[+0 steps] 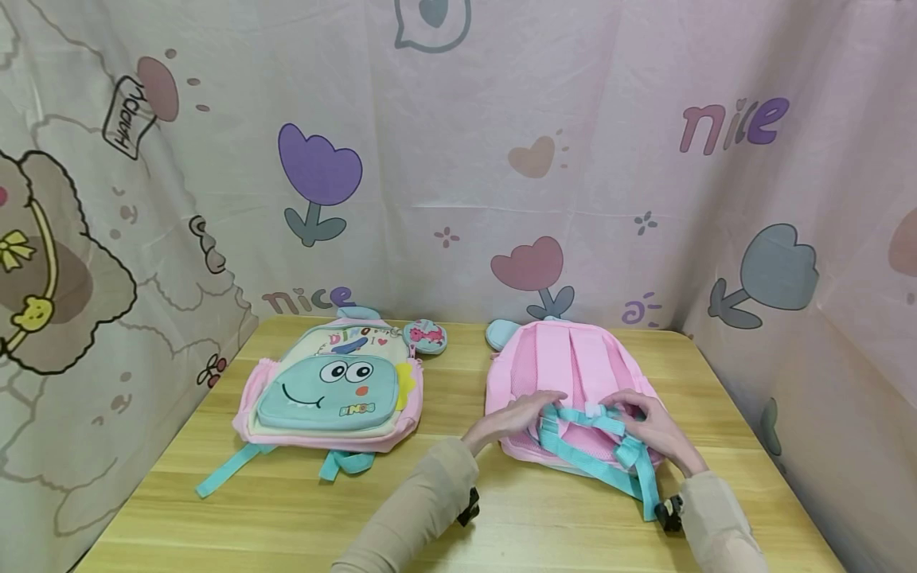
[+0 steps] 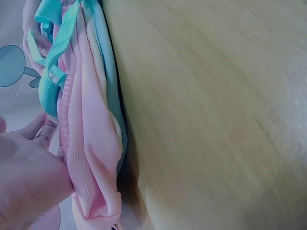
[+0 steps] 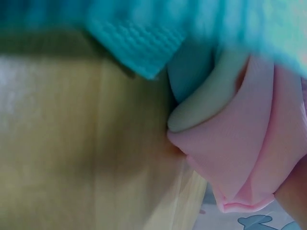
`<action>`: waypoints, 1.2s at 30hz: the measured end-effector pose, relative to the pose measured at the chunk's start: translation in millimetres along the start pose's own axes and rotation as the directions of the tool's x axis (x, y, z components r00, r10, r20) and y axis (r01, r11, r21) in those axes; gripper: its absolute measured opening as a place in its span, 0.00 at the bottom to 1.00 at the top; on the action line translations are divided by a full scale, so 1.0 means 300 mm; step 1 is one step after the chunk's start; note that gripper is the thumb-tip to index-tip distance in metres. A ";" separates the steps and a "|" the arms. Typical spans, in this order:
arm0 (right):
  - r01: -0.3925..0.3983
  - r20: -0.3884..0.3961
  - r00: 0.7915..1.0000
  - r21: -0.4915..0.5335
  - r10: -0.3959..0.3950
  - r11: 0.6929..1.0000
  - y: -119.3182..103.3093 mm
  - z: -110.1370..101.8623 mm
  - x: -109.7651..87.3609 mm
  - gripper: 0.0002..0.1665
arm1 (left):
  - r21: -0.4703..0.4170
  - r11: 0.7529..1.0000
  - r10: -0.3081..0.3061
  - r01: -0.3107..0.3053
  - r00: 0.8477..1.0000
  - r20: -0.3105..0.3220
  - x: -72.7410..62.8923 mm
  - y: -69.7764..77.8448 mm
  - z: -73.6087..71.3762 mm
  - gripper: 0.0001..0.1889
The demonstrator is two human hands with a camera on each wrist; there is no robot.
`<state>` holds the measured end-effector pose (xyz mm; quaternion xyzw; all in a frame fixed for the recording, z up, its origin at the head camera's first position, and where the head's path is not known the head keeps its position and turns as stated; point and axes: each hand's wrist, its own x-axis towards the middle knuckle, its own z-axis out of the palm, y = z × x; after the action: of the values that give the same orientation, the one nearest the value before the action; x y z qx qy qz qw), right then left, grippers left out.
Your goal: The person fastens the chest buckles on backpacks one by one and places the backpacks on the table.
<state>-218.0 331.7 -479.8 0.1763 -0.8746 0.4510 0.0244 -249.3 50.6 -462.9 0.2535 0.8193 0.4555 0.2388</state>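
Observation:
A pink backpack (image 1: pixel 548 350) lies with its back panel and shoulder straps facing up, at the right of the table. Teal webbing straps (image 1: pixel 587 463) cross its lower part in loops. My left hand (image 1: pixel 517 415) rests on the lower left of the pack, fingers extended toward the webbing; its spread fingers (image 2: pixel 44 132) lie along the pack's edge in the left wrist view. My right hand (image 1: pixel 655 426) is over the lower right, fingers bent at the teal webbing; whether they pinch it I cannot tell. Close webbing (image 3: pixel 139 48) covers the top of the right wrist view.
Left on the wooden table (image 1: pixel 458 525) lies a second backpack (image 1: pixel 322 390), front up, with a teal dinosaur face. Its round tag (image 1: pixel 426 337) sits at its upper right, and a loose teal strap (image 1: pixel 232 471) trails forward. A patterned curtain (image 1: pixel 430 143) hangs behind the table.

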 end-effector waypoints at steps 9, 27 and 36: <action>-0.076 -0.023 0.997 -0.063 0.074 0.995 -0.009 0.002 0.006 0.17 | -0.167 0.986 -0.007 0.005 1.000 -0.011 0.006 -0.011 -0.004 0.31; 0.006 -0.003 1.000 -0.053 -0.007 0.999 -0.009 0.009 -0.001 0.14 | -0.309 0.948 0.076 -0.071 0.997 0.004 0.012 -0.040 -0.011 0.28; 0.006 0.002 1.000 -0.140 -0.006 0.990 -0.018 0.021 0.009 0.17 | -0.367 0.927 0.081 -0.078 0.997 -0.006 0.011 -0.047 -0.018 0.27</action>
<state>-218.0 323.0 -478.8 0.1771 -0.9037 0.3881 0.0375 -258.0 43.0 -473.1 0.2396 0.7078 0.6085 0.2672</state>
